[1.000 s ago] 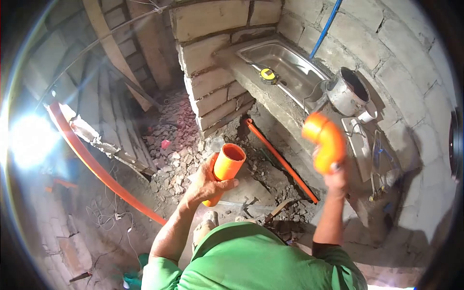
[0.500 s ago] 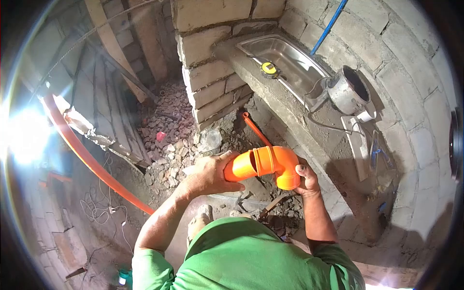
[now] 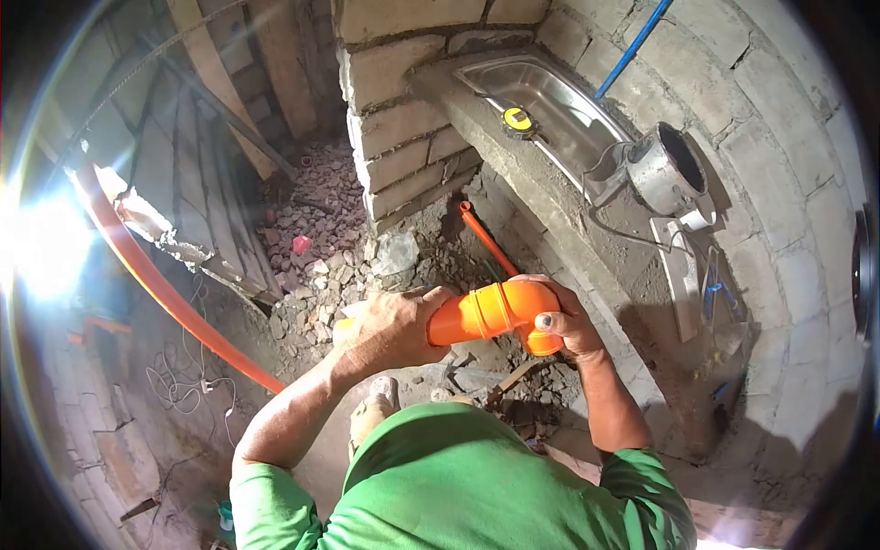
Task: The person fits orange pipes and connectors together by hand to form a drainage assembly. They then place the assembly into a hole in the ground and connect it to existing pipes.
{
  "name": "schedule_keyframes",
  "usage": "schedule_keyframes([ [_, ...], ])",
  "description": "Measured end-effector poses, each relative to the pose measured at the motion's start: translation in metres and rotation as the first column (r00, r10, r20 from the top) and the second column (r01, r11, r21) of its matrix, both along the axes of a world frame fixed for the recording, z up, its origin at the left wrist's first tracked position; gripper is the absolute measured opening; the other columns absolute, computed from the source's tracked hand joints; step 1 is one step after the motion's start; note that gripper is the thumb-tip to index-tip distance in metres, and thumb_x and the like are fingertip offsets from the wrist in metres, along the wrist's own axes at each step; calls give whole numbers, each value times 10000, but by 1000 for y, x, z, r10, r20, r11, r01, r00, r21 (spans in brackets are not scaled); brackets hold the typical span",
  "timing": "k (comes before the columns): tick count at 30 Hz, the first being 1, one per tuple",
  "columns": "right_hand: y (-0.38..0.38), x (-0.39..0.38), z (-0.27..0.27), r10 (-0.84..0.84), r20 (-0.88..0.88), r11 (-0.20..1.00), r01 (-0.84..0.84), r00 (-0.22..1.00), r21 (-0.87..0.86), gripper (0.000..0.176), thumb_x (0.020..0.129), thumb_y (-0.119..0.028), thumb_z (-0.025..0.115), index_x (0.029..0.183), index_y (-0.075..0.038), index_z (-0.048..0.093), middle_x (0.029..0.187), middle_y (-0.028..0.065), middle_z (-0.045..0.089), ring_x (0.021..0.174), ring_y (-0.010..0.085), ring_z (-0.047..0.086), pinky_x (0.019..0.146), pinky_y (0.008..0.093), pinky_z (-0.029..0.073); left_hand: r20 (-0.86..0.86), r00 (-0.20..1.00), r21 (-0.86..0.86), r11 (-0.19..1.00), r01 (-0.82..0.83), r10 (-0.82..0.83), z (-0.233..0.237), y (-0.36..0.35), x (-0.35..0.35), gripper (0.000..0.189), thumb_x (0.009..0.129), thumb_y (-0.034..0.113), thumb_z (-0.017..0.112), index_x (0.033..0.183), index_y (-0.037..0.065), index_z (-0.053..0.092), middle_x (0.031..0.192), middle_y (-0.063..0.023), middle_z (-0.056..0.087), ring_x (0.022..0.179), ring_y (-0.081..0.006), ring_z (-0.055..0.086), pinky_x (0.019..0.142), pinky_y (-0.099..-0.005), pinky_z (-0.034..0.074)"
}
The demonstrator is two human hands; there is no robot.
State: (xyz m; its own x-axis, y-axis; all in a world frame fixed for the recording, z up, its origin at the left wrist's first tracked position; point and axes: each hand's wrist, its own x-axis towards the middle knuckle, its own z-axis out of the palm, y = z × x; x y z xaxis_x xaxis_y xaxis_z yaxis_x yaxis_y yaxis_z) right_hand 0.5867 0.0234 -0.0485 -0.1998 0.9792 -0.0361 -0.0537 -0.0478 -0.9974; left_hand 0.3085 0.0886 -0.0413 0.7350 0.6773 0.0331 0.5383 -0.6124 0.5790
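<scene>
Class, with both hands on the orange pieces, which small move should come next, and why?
Probably press the orange elbow and orange pipe together: the right hand grips the elbow, the left hand the pipe, and their ends meet, though full seating cannot be judged.

arms [image 3: 295, 405] angled inward, left hand [image 3: 394, 330] and right hand [image 3: 579, 332] near each other, fingers [image 3: 554, 323] curled

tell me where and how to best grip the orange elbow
Grip the orange elbow around the outside of its bend, probably coming from the right, where the right hand holds it. Its ridged collar faces left and meets the orange pipe in the left hand, so that end is best left clear; the curved back should give the palm something to push on.
</scene>
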Motion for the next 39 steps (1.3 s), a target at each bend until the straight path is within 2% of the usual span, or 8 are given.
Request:
schedule_keyframes([
  [9,2,-10,-18,-38,-134,938,-11,990,-347,515,891,-376,699,1251,-24,589,1017,50,655,862,138,649,761,290,547,-27,990,94,986,-134,137,-35,-10,10,607,720,266,737,1257,74,530,917,-181,663,796,-367,681,702,-463,551],
  [14,33,-1,-27,-170,23,985,171,985,-34,782,959,-623,505,1417,9,462,1216,120,594,1038,179,610,831,313,537,143,969,-212,963,-168,200,-66,-10,16,651,736,306,781,1282,73,513,950,-176,670,822,-359,687,714,-437,548],
  [16,34,-12,-11,-336,-92,941,339,937,21,798,984,-632,435,1465,2,384,1260,122,590,1121,217,592,887,352,499,592,631,-651,759,8,501,-125,-18,35,667,792,337,813,1289,46,478,985,-76,647,834,-206,655,704,-356,531],
  [22,-15,-73,-79,-34,409,963,-80,912,258,757,852,-353,775,1420,13,434,1336,196,587,1199,238,604,913,347,521,493,108,-861,502,-78,863,-92,-6,50,495,915,280,721,1257,49,447,1032,-51,540,874,-133,541,753,-316,500],
  [26,-27,-104,-53,-185,448,980,201,875,13,640,820,-226,761,1360,-6,498,1154,194,669,1051,241,675,842,348,546,709,378,-670,735,101,595,-72,0,24,732,909,298,729,1469,64,320,1287,-97,542,1165,-195,539,1020,-371,438],
  [30,-44,-90,-21,-161,427,984,110,890,141,509,755,-94,681,1248,-9,586,1040,163,680,903,209,659,826,343,528,765,309,-619,778,110,565,-19,62,-38,953,820,497,766,1519,75,275,1383,-130,531,1245,-234,536,1068,-398,417],
  [34,-66,-95,28,-3,332,995,-29,943,91,609,773,-120,722,1335,8,527,1053,153,681,943,207,662,864,325,523,841,398,-453,879,150,366,31,55,-69,776,745,479,791,1270,-46,567,1118,-111,669,1049,-194,633,955,-340,484],
  [39,-92,-111,24,-14,323,969,-67,946,237,719,845,-178,754,1468,-37,423,1123,172,682,983,234,686,879,337,535,785,447,-476,879,-5,428,56,32,-78,803,685,530,787,1163,-85,590,917,-130,681,769,-190,660,715,-314,542],
])
